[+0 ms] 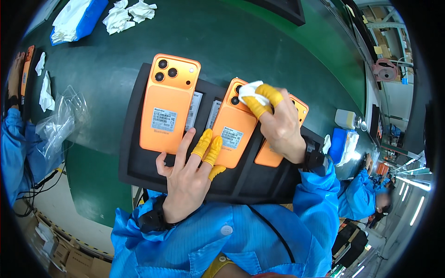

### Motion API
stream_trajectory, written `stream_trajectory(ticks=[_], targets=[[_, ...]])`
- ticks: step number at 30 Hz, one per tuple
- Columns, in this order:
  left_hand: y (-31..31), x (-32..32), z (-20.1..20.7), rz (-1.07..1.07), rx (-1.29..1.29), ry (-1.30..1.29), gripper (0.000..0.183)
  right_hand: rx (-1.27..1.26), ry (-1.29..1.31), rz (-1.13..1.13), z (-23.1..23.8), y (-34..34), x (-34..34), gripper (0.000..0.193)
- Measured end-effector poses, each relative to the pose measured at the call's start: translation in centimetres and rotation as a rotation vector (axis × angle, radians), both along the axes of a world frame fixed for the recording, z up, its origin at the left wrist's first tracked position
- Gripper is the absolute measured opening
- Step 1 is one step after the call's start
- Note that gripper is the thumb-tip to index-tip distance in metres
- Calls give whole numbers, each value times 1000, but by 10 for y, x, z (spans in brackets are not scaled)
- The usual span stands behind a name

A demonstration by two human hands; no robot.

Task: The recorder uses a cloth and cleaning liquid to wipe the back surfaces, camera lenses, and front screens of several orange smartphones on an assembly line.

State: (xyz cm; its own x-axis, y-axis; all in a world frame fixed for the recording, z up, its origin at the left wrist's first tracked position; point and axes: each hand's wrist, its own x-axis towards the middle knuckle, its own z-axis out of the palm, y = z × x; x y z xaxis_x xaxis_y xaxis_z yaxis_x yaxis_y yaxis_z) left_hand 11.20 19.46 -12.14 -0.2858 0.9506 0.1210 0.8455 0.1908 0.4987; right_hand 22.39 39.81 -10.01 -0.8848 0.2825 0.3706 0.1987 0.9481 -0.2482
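An orange phone [231, 132] lies back up, slightly tilted, in a black compartmented tray [153, 167]. On its camera area my right hand [282, 127], in yellow finger cots, presses a pinched white wipe [253, 91]. My left hand [187, 183] has its fingers stretched and spread; its cot-covered fingertips touch the same phone's lower left edge, with the thumb near its bottom. Left of it lies a second orange phone [160, 134], back up, close to my bare fingertips. A third orange phone [270, 155] is partly hidden beneath my right hand.
Crumpled white wipes [119, 17] and a blue pack of wipes [85, 21] lie at the far left of the green table [259, 53]. Clear plastic bags [67, 116] hang over its left edge. Another blue pack [339, 143] sits at right. Co-workers in blue [359, 197] sit on both sides.
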Motion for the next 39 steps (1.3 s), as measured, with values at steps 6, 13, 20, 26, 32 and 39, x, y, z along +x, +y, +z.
stream_trajectory(ticks=[6, 13, 20, 26, 32, 39], targets=[[-1, -1, 1, 23, -3, -16, 27, 101, -49, 69, -1, -4, 0, 28], [-1, -1, 2, 7, -3, -10, 29, 119, -33, 22, -1, -1, -5, 32], [0, 0, -2, 4, 10, 8, 30, -44, 16, -18, -3, -2, 3, 32], [0, -1, 0, 18, 3, -4, 29, 8, 14, 26, -5, -12, -1, 28], [-1, 0, 1, 16, 6, 3, 26, 101, -26, 30, -3, -8, -1, 35], [-1, 0, 0, 0, -24, 13, 25, 52, -38, 58, -11, -10, 12, 36]])
